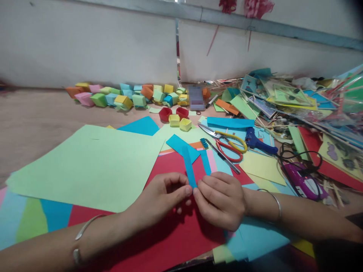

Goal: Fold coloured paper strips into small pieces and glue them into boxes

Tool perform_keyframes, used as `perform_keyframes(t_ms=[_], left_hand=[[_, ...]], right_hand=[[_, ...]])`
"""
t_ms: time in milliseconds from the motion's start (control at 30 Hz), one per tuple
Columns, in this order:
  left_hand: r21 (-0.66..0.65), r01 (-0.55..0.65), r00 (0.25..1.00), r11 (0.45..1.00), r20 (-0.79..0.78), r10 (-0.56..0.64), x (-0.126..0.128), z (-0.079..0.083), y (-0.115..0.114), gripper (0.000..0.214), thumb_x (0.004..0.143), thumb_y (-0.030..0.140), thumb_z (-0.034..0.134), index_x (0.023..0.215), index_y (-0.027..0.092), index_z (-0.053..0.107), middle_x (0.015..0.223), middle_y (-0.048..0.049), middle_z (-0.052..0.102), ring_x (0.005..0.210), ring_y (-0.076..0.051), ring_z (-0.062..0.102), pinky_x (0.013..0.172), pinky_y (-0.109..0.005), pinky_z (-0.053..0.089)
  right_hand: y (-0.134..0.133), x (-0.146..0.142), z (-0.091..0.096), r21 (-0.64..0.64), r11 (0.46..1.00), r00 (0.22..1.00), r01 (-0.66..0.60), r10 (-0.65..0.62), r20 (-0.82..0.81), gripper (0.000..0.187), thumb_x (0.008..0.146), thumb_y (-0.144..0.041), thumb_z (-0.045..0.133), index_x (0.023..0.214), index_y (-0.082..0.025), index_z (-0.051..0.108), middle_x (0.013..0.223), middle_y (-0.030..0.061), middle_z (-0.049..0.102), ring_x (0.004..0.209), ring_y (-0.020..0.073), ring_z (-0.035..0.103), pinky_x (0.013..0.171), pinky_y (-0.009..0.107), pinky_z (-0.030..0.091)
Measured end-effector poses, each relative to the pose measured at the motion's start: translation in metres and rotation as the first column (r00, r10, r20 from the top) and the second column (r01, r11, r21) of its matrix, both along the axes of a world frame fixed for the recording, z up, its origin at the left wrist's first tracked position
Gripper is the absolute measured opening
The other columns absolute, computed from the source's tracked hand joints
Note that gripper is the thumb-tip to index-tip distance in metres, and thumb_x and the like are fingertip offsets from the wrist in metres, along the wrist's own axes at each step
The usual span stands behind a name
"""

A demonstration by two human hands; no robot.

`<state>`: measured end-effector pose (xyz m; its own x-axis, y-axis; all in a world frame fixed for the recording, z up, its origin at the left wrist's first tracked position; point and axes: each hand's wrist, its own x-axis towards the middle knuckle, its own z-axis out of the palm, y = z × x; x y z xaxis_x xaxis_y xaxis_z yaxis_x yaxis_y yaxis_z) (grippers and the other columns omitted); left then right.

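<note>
A narrow blue paper strip (189,168) stands up between my two hands over a red sheet (159,241). My left hand (167,192) pinches the strip's lower end between thumb and forefinger. From the other side, my right hand (219,198) grips the same end with its fingers curled in. Just beyond lie a wider blue paper piece (177,143) and another blue strip (206,162). Scissors (231,153) with red and yellow handles and a pen (225,155) lie ahead of my right hand.
A large pale green sheet (85,166) spreads at left. Small folded paper boxes (123,102) line the back by the white wall. Yellow boxes (185,124) and red boxes (165,114) sit nearer. A blue glue gun (259,142), a purple device (302,181) with cable and piled scraps occupy the right.
</note>
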<state>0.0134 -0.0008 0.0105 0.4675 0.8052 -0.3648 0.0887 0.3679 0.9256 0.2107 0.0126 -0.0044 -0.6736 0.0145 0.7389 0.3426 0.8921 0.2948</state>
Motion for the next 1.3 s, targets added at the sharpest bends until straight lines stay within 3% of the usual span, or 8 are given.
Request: perform_keyframes(t_ms=[100, 200, 267, 333, 567, 800, 1000, 1300], left_hand=[[0.061, -0.048, 0.998, 0.997, -0.037, 0.05, 0.001, -0.001, 0.001, 0.029, 0.078, 0.042, 0.066, 0.067, 0.018, 0.056, 0.056, 0.0024, 0.061, 0.048, -0.011, 0.056, 0.048, -0.023, 0.044], [0.159, -0.056, 0.991, 0.986, -0.115, 0.075, 0.002, -0.002, 0.002, 0.021, 0.079, 0.034, 0.061, 0.066, 0.017, 0.058, 0.055, 0.0017, 0.061, 0.049, -0.012, 0.057, 0.049, -0.023, 0.044], [0.223, -0.066, 0.984, 0.973, -0.149, 0.101, 0.002, -0.003, 0.003, 0.017, 0.077, 0.029, 0.06, 0.065, 0.016, 0.061, 0.054, 0.0019, 0.06, 0.049, -0.011, 0.056, 0.049, -0.023, 0.044], [0.26, -0.066, 0.981, 0.963, -0.157, 0.11, 0.003, -0.005, 0.003, 0.016, 0.076, 0.027, 0.06, 0.064, 0.016, 0.061, 0.054, 0.0017, 0.059, 0.049, -0.011, 0.056, 0.049, -0.023, 0.044], [0.128, -0.103, 0.992, 0.986, -0.061, 0.112, 0.006, -0.005, 0.003, 0.012, 0.072, 0.026, 0.066, 0.075, 0.016, 0.06, 0.056, 0.0005, 0.065, 0.053, -0.014, 0.064, 0.055, -0.025, 0.05], [-0.014, -0.112, 0.991, 0.994, 0.073, 0.113, 0.007, -0.009, 0.004, 0.018, 0.067, 0.025, 0.073, 0.07, 0.018, 0.057, 0.055, 0.0031, 0.062, 0.05, -0.01, 0.058, 0.048, -0.02, 0.043], [-0.089, -0.09, 0.988, 0.992, 0.116, 0.1, 0.007, -0.006, 0.003, 0.02, 0.068, 0.027, 0.075, 0.067, 0.017, 0.057, 0.054, 0.0026, 0.063, 0.048, -0.013, 0.063, 0.049, -0.023, 0.048], [-0.075, -0.094, 0.991, 0.993, 0.086, 0.101, 0.002, -0.005, 0.003, 0.023, 0.068, 0.03, 0.076, 0.072, 0.015, 0.06, 0.057, 0.0007, 0.066, 0.052, -0.015, 0.066, 0.053, -0.024, 0.052]], right_hand=[[-0.003, -0.003, -0.004, -0.386, 0.922, 0.994, -0.009, -0.034, -0.103, 0.011, 0.09, -0.015, 0.055, 0.081, -0.016, 0.063, 0.075, 0.0073, 0.069, 0.072, 0.0164, 0.063, 0.064, 0.03, 0.053], [-0.006, -0.007, -0.004, -0.809, 0.583, 0.958, -0.069, -0.187, -0.216, 0.006, 0.085, -0.017, 0.059, 0.08, -0.018, 0.056, 0.073, 0.0026, 0.064, 0.065, 0.0123, 0.059, 0.06, 0.025, 0.052], [-0.007, -0.009, -0.004, -0.932, 0.337, 0.932, -0.137, -0.275, -0.236, 0.007, 0.08, -0.015, 0.06, 0.08, -0.019, 0.054, 0.069, -0.0016, 0.06, 0.057, 0.0091, 0.055, 0.053, 0.021, 0.048], [-0.007, -0.01, -0.003, -0.964, 0.184, 0.924, -0.194, -0.296, -0.243, 0.007, 0.077, -0.015, 0.059, 0.079, -0.019, 0.054, 0.067, -0.0035, 0.057, 0.054, 0.0077, 0.052, 0.052, 0.019, 0.046], [-0.005, -0.01, -0.008, -0.949, -0.022, 0.905, -0.314, -0.31, -0.292, 0.005, 0.072, -0.014, 0.056, 0.075, -0.018, 0.055, 0.065, -0.0036, 0.053, 0.056, 0.0077, 0.048, 0.053, 0.021, 0.042], [-0.003, -0.012, -0.008, -0.902, -0.1, 0.878, -0.421, -0.294, -0.377, 0.007, 0.071, -0.011, 0.059, 0.072, -0.018, 0.061, 0.068, -0.0029, 0.058, 0.06, 0.0083, 0.052, 0.06, 0.022, 0.046], [0.0, -0.011, -0.007, -0.855, -0.273, 0.879, -0.442, -0.323, -0.351, 0.006, 0.068, -0.012, 0.063, 0.069, -0.018, 0.062, 0.062, -0.0044, 0.057, 0.057, 0.008, 0.051, 0.056, 0.022, 0.044], [0.0, -0.007, -0.004, -0.942, -0.09, 0.921, -0.324, -0.26, -0.292, 0.012, 0.074, -0.012, 0.053, 0.073, -0.018, 0.064, 0.069, -0.0005, 0.064, 0.063, 0.0107, 0.058, 0.063, 0.024, 0.049]])
